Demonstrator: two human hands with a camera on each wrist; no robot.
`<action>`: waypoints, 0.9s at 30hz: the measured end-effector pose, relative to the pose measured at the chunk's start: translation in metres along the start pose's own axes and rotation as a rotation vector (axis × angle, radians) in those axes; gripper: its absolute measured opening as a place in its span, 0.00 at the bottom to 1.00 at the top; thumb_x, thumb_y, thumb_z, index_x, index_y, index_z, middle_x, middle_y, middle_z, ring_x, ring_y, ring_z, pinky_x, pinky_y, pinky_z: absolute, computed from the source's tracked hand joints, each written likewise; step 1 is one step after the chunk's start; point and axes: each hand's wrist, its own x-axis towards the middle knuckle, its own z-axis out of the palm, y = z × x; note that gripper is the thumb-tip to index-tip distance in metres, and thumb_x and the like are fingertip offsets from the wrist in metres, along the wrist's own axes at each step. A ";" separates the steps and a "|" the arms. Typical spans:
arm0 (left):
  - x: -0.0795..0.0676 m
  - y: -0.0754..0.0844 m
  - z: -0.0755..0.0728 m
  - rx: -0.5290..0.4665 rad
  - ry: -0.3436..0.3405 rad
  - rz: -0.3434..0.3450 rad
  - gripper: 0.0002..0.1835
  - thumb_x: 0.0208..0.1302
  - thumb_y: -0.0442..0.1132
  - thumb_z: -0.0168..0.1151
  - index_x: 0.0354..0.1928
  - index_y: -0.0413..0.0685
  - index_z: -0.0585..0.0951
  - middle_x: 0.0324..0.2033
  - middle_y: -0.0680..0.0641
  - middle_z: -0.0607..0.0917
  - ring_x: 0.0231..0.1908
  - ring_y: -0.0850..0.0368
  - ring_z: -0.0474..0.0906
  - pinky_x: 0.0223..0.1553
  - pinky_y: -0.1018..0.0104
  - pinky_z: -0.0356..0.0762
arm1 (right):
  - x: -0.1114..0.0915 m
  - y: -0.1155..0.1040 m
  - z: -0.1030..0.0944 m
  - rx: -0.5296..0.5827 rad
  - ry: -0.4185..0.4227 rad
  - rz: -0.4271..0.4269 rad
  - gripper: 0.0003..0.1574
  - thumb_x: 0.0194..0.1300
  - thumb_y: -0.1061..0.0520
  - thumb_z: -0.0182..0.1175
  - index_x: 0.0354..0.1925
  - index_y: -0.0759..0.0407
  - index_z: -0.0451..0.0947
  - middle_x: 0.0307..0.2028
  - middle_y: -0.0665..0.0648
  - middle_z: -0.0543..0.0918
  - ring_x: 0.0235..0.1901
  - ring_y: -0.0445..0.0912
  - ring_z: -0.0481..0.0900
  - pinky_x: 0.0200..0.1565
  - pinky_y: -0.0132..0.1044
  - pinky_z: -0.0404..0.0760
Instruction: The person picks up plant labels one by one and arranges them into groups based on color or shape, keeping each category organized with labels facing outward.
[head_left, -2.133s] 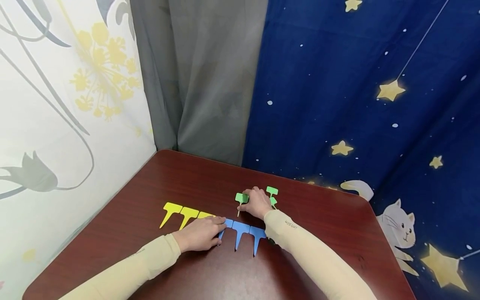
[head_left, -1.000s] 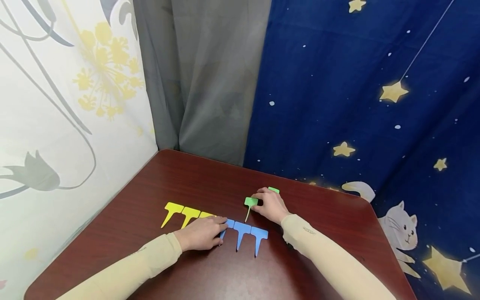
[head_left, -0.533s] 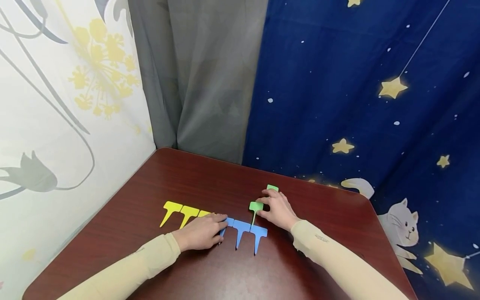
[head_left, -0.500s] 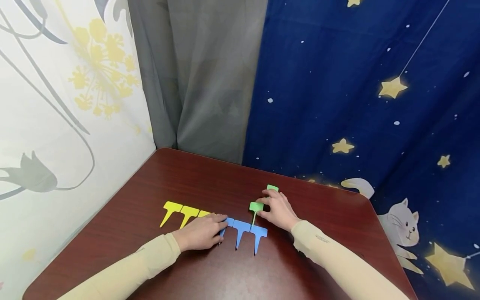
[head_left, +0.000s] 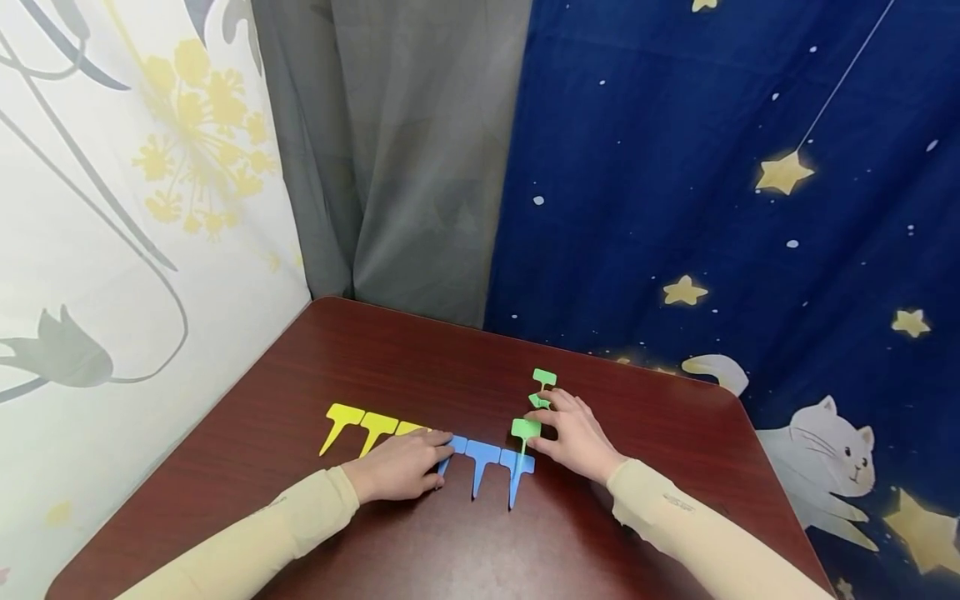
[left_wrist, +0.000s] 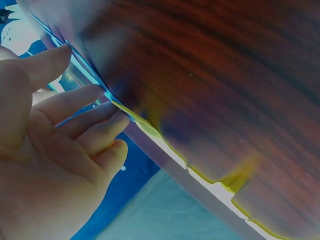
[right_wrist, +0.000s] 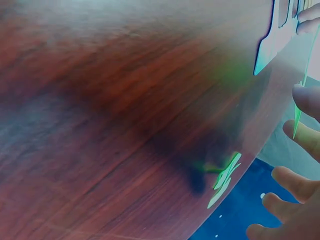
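Observation:
My right hand [head_left: 577, 439] pinches a green T-shaped plant label [head_left: 526, 428] between thumb and index finger. In the head view that label overlaps the rightmost blue plant label [head_left: 517, 463]; the right wrist view shows it held above the table. My left hand [head_left: 401, 467] rests on the row where the yellow labels meet the blue ones, fingers fairly straight, partly covering the third yellow label [head_left: 411, 428] and the leftmost blue label [head_left: 455, 445]. Other blue [head_left: 483, 452] and yellow labels [head_left: 345, 414] lie flat, edge to edge, stems toward me.
Behind my right hand lie further green labels [head_left: 544, 377], partly hidden by its fingers. All rests on a dark red-brown table [head_left: 420, 550]. A grey curtain [head_left: 427, 167] and a blue star-patterned curtain [head_left: 637, 192] hang behind it, with a white patterned cloth [head_left: 150, 250] at left.
My right hand has carried the green label right and toward me, from behind the row to over the rightmost blue label. My left hand has stayed in place.

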 end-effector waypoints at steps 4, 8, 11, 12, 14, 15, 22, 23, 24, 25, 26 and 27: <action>0.000 0.000 -0.001 0.003 -0.008 -0.003 0.27 0.69 0.50 0.65 0.64 0.42 0.80 0.67 0.41 0.74 0.66 0.45 0.71 0.61 0.54 0.74 | -0.011 0.001 -0.003 0.026 0.000 0.016 0.23 0.62 0.42 0.71 0.54 0.43 0.86 0.67 0.61 0.72 0.68 0.56 0.64 0.67 0.63 0.60; -0.001 0.001 -0.003 0.001 -0.003 0.009 0.27 0.69 0.50 0.64 0.65 0.42 0.79 0.67 0.41 0.74 0.67 0.46 0.70 0.64 0.53 0.71 | -0.025 0.003 -0.005 0.044 -0.020 0.043 0.25 0.62 0.42 0.71 0.56 0.44 0.85 0.68 0.61 0.71 0.70 0.58 0.63 0.68 0.64 0.58; 0.001 0.005 -0.004 -0.015 0.008 0.030 0.27 0.70 0.49 0.63 0.66 0.42 0.78 0.67 0.41 0.74 0.68 0.47 0.69 0.68 0.53 0.66 | -0.034 0.005 -0.004 0.043 -0.021 0.053 0.25 0.62 0.42 0.71 0.57 0.44 0.85 0.67 0.61 0.72 0.69 0.57 0.64 0.67 0.64 0.60; 0.002 0.007 -0.005 -0.022 0.011 0.038 0.27 0.71 0.49 0.63 0.66 0.42 0.78 0.67 0.41 0.74 0.68 0.48 0.68 0.69 0.53 0.64 | -0.037 0.006 -0.004 0.041 -0.017 0.050 0.25 0.62 0.42 0.71 0.56 0.44 0.85 0.66 0.61 0.73 0.68 0.57 0.65 0.66 0.65 0.61; 0.005 0.012 -0.005 -0.027 0.014 0.054 0.27 0.72 0.49 0.62 0.67 0.42 0.77 0.68 0.41 0.74 0.69 0.48 0.67 0.70 0.53 0.62 | -0.043 0.008 -0.003 0.033 -0.012 0.053 0.25 0.61 0.42 0.72 0.56 0.44 0.86 0.65 0.60 0.74 0.67 0.56 0.66 0.65 0.64 0.62; 0.007 0.015 -0.005 -0.029 0.014 0.060 0.27 0.72 0.49 0.61 0.67 0.43 0.76 0.68 0.42 0.73 0.69 0.48 0.67 0.70 0.53 0.62 | -0.045 0.009 -0.002 0.029 -0.011 0.056 0.25 0.61 0.42 0.72 0.55 0.44 0.86 0.65 0.60 0.74 0.66 0.56 0.67 0.64 0.64 0.63; 0.023 0.032 -0.003 -0.035 0.005 0.096 0.27 0.74 0.50 0.58 0.70 0.47 0.74 0.69 0.44 0.72 0.70 0.51 0.66 0.70 0.57 0.62 | -0.058 0.012 0.001 0.037 -0.028 0.083 0.25 0.61 0.40 0.71 0.56 0.42 0.85 0.65 0.58 0.74 0.65 0.53 0.68 0.64 0.63 0.64; 0.025 0.035 -0.003 -0.034 0.006 0.103 0.27 0.74 0.50 0.58 0.70 0.47 0.74 0.69 0.44 0.72 0.70 0.51 0.66 0.70 0.57 0.61 | -0.059 0.012 0.001 0.040 -0.027 0.084 0.25 0.61 0.40 0.71 0.56 0.42 0.85 0.65 0.58 0.74 0.66 0.53 0.68 0.64 0.63 0.64; 0.028 0.037 -0.003 -0.032 0.006 0.110 0.27 0.74 0.50 0.58 0.70 0.47 0.74 0.69 0.44 0.72 0.70 0.52 0.66 0.70 0.58 0.62 | -0.060 0.013 0.002 0.040 -0.025 0.086 0.25 0.61 0.40 0.71 0.56 0.42 0.85 0.64 0.58 0.74 0.66 0.53 0.68 0.64 0.63 0.64; 0.030 0.039 -0.003 -0.027 0.005 0.117 0.27 0.74 0.50 0.57 0.70 0.47 0.74 0.69 0.45 0.72 0.70 0.52 0.66 0.70 0.58 0.62 | -0.061 0.013 0.003 0.036 -0.023 0.088 0.25 0.61 0.40 0.72 0.56 0.41 0.86 0.64 0.57 0.74 0.66 0.53 0.68 0.64 0.63 0.64; 0.032 0.042 -0.003 -0.025 0.002 0.123 0.27 0.75 0.50 0.57 0.70 0.47 0.74 0.69 0.45 0.72 0.70 0.53 0.66 0.70 0.58 0.62 | -0.061 0.013 0.003 0.035 -0.025 0.087 0.25 0.61 0.40 0.71 0.56 0.41 0.85 0.64 0.57 0.74 0.66 0.53 0.68 0.64 0.63 0.64; 0.034 0.044 -0.002 -0.023 -0.001 0.131 0.27 0.75 0.51 0.57 0.70 0.47 0.74 0.69 0.45 0.72 0.70 0.53 0.66 0.70 0.58 0.62 | -0.062 0.013 0.004 0.031 -0.022 0.081 0.25 0.61 0.41 0.72 0.56 0.42 0.86 0.64 0.57 0.75 0.65 0.54 0.68 0.64 0.64 0.64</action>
